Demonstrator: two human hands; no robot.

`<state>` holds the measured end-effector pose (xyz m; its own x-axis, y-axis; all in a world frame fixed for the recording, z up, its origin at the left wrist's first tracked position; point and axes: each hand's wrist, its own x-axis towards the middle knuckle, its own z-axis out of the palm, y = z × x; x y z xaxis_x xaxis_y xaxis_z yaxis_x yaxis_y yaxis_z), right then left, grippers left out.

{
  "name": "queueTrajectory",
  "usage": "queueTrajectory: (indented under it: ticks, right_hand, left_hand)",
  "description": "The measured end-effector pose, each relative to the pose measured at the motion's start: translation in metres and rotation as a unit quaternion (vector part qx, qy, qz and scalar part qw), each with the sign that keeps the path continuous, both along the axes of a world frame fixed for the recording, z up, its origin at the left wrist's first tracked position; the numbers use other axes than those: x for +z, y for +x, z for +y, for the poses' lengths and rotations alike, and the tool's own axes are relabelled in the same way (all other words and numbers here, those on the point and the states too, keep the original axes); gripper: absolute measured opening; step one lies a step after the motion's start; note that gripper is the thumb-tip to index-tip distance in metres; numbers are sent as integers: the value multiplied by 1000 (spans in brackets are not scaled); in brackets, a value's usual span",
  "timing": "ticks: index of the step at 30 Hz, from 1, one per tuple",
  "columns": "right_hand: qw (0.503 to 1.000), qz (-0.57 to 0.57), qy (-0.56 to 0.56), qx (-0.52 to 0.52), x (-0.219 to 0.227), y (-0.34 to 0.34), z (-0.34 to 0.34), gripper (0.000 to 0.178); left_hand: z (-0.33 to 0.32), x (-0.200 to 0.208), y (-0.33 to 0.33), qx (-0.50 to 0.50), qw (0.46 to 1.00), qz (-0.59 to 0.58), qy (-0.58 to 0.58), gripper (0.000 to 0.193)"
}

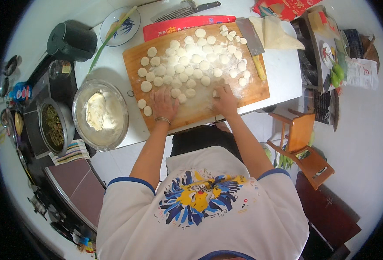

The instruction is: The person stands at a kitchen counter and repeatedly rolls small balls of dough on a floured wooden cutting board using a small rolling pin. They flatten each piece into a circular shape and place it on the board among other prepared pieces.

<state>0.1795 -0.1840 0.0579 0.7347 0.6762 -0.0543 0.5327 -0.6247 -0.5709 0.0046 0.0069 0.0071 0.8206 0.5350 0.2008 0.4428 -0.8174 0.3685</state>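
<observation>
A floured wooden board (180,119) lies on the white table, covered with several small round dough discs (203,65). My left hand (163,104) rests palm down near the board's front edge, its fingers stretched and spread beside the nearest discs. Whether dough lies under that palm is hidden. At the front right of the discs, my right hand (225,103) has its fingers bent at a small piece of dough (215,93). A cleaver (251,38) with a yellow handle lies along the board's right side. Some uncut-looking dough lumps (224,28) sit near its blade.
Left of the board stands a metal bowl (121,125) holding a big lump of dough (99,112). Beyond it is a pot of chopped green filling (53,125). A plate (131,32) carries a green onion (109,37). A wooden chair (302,132) stands at the right.
</observation>
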Motion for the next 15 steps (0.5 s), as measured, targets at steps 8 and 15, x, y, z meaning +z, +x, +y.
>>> queueTrajectory:
  ticks: [8,15]
  right_hand:
    - [1000,-13,-18,-7,-22,-1,-1,34]
    - [998,0,-54,24,-10,5,2,31]
  left_hand:
    - [-1,-6,-1,2,1000,0,11,61]
    - [1,-3,1,0,1000,-13,0,61]
